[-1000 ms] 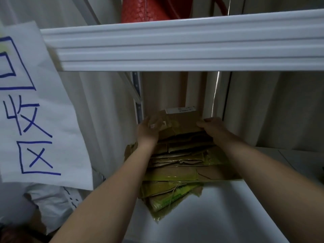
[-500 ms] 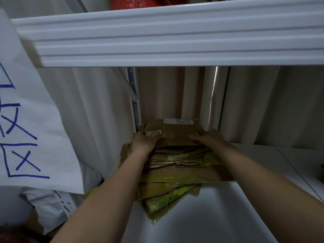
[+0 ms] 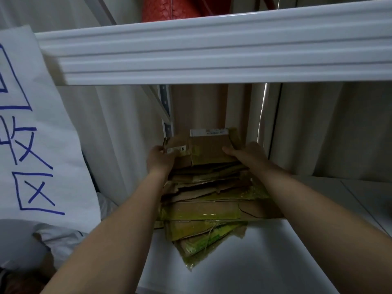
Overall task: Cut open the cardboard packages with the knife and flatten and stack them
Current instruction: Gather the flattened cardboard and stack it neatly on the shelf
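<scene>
A flattened brown cardboard package [image 3: 209, 148] with white labels lies on top of a stack of flattened cardboard [image 3: 203, 211] with yellow-green tape, at the back left of a white shelf [image 3: 244, 257]. My left hand [image 3: 160, 159] grips the top piece at its left edge. My right hand [image 3: 247, 154] lies on its right side with the fingers flat on the cardboard. No knife is in view.
A white shelf board [image 3: 212, 54] hangs close overhead, with a red object [image 3: 167, 7] on it. A white paper sign [image 3: 31, 134] with blue writing hangs at the left. Pale bags [image 3: 53, 240] lie below left. A metal upright [image 3: 166, 111] stands behind the stack.
Both hands stay on the top cardboard piece, which has settled a little lower onto the stack. The camera view has shifted slightly.
</scene>
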